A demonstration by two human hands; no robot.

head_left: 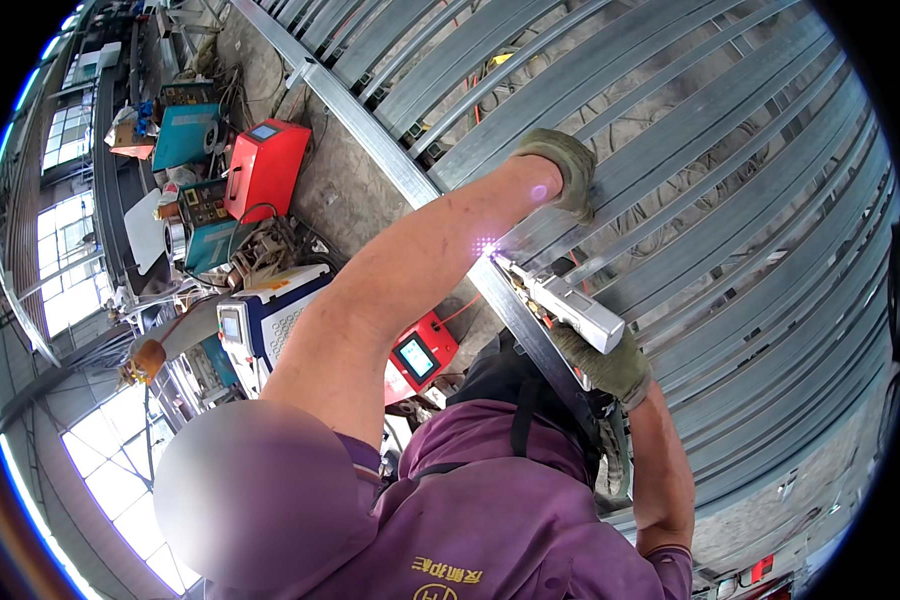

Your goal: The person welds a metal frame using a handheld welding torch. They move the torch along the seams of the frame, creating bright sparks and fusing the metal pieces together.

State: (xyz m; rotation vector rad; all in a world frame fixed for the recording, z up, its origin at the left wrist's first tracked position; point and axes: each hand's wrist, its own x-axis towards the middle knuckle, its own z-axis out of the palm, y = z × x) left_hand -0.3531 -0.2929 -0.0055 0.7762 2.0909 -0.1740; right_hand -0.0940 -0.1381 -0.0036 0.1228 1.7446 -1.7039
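Note:
My right hand (605,363), in an olive-green glove, is closed round the rear of a grey, boxy welding torch (576,308). A bright violet-white spark glows at its narrow tip, on the edge of a long metal rail (535,345) where a slat's end meets it. My left arm reaches across above the rail. The gloved left hand (562,172) is curled down over a flat grey metal slat (650,165), a short way beyond the spark; its fingertips are hidden. Rows of such slats run off to the right from the rail.
Red machines with screens (268,165) (420,355) stand left of the rail, beside a white-and-blue machine (270,315) and teal units (185,135). Cables (475,100) lie on the floor beneath the slats. Large windows (120,480) line the far left.

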